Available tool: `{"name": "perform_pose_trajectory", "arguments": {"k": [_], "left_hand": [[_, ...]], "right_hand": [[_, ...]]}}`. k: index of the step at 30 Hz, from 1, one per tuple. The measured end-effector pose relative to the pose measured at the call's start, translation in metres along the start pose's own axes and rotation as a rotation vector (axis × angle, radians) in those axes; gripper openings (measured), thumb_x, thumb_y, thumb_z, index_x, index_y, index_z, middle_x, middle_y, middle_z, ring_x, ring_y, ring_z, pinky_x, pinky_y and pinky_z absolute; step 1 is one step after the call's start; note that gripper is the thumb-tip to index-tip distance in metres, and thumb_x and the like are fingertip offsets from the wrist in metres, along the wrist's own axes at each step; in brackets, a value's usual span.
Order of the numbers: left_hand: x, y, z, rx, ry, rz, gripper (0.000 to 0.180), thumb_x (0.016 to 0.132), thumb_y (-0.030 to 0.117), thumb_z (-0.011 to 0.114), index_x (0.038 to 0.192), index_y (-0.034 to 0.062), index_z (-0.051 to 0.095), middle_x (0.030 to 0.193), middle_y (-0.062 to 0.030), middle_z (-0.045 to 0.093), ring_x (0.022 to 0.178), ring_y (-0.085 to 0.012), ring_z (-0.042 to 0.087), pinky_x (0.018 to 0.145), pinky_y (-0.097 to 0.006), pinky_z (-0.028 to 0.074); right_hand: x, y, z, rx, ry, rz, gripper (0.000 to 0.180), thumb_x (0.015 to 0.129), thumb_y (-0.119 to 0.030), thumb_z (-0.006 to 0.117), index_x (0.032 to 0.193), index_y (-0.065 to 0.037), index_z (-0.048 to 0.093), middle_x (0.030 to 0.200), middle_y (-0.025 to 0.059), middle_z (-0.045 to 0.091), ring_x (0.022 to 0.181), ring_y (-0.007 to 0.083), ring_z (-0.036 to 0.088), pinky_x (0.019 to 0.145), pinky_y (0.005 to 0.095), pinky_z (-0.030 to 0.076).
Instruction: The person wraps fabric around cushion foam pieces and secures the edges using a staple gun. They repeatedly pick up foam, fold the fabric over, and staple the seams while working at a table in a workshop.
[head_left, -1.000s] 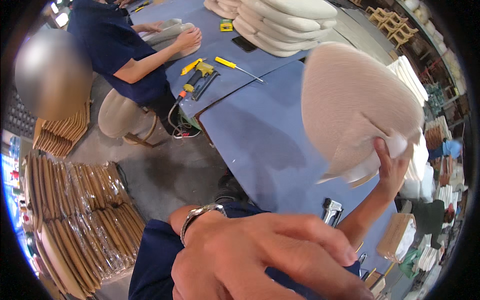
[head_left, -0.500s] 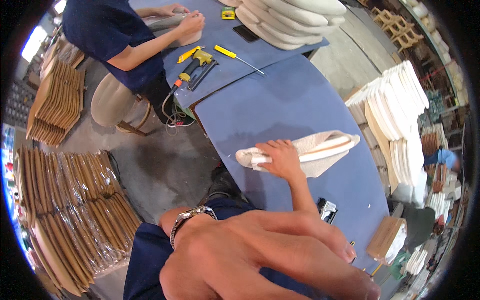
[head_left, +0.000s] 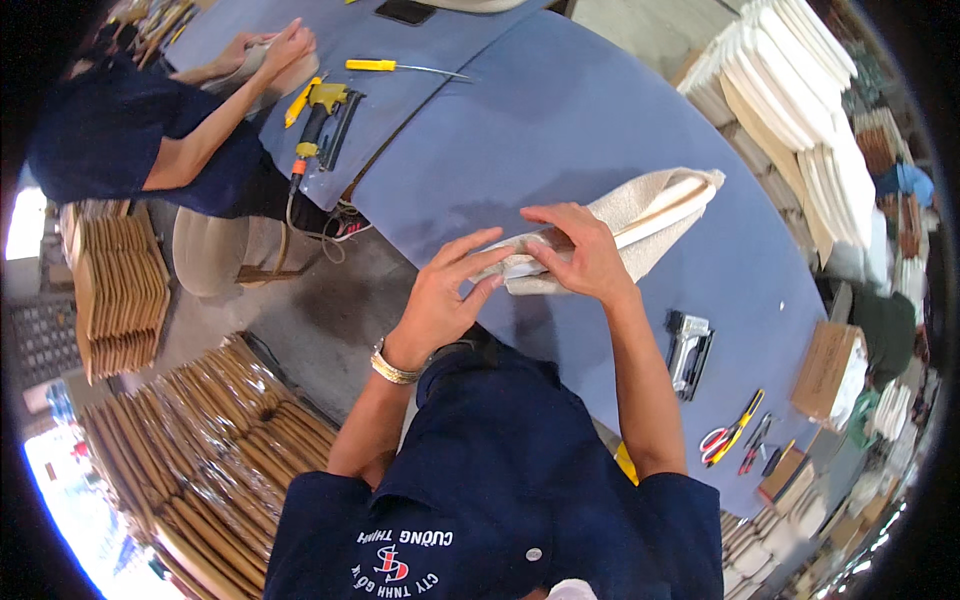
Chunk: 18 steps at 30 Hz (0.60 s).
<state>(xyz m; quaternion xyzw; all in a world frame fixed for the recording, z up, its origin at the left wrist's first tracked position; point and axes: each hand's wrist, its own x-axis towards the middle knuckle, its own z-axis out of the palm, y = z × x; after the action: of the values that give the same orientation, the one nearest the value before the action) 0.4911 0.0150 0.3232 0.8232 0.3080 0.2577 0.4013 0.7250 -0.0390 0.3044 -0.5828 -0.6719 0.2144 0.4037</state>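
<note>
While the cream fabric-covered pad (head_left: pixel 620 225) lies across the near edge of the blue tabletop (head_left: pixel 560 120), both of the person's hands work at its nearer end. The right hand (head_left: pixel 580 250) lies on top of the pad with its fingers curled down over the folded fabric, pressing and pinching it. The left hand (head_left: pixel 445 290) comes in from the near edge, fingers spread and only loosely bent, their tips touching the pad's end just beside the right hand; it is not closed around anything. A metal wristwatch (head_left: pixel 392 366) sits on the left wrist. The pad's far end points toward the right edge of the tabletop, with a tan strip showing along its upper side.

Near the right hand's forearm, close to the near edge, a grey staple gun (head_left: pixel 690 350) lies flat on the tabletop, apart from the pad. Further along the same edge, red-handled scissors (head_left: pixel 722 438) rest next to a small cardboard box (head_left: pixel 825 370). On the adjoining tabletop at the far left, a yellow pneumatic tool (head_left: pixel 318 118) and a yellow-handled screwdriver (head_left: pixel 400 68) lie side by side, where another person's hand (head_left: pixel 285 45) rests on a pale piece. Stacks of cream pads (head_left: pixel 800 90) stand beyond the right edge, and wrapped wooden panels (head_left: pixel 200 440) lie stacked on the floor to the left.
</note>
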Motion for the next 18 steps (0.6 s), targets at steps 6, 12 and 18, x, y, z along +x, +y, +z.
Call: {"name": "perform_pose_trajectory", "arguments": {"k": [6,12,18], "left_hand": [[0.004,-0.031,0.027,-0.115,-0.067,-0.121,0.025,0.087,0.006,0.077,0.113,0.0072,0.077,0.127,-0.012,0.072,0.113,-0.0256,0.07,0.094,-0.036,0.056],[-0.009,-0.055,0.024,-0.184,0.014,-0.245,0.012,0.098,0.0,0.065,0.107,-0.006,0.071,0.121,-0.0182,0.073,0.108,-0.0204,0.069,0.094,-0.033,0.055],[-0.008,-0.073,0.016,-0.239,-0.066,-0.334,0.011,0.099,0.005,0.068,0.103,-0.0052,0.07,0.121,-0.0177,0.073,0.105,-0.0173,0.067,0.095,-0.033,0.053]], "right_hand": [[-0.024,0.007,-0.004,0.199,0.228,0.056,0.035,0.087,-0.02,0.075,0.118,-0.006,0.073,0.111,0.0147,0.074,0.103,0.0314,0.07,0.093,0.041,0.054],[-0.138,0.008,-0.032,0.357,0.625,0.404,0.023,0.096,-0.009,0.069,0.117,-0.001,0.072,0.112,0.0116,0.074,0.106,0.0188,0.07,0.095,0.0339,0.054],[-0.388,0.094,-0.085,-0.116,1.177,1.0,0.026,0.098,-0.014,0.068,0.121,-0.002,0.07,0.099,0.0073,0.074,0.087,0.0126,0.069,0.077,0.0288,0.056]]}}
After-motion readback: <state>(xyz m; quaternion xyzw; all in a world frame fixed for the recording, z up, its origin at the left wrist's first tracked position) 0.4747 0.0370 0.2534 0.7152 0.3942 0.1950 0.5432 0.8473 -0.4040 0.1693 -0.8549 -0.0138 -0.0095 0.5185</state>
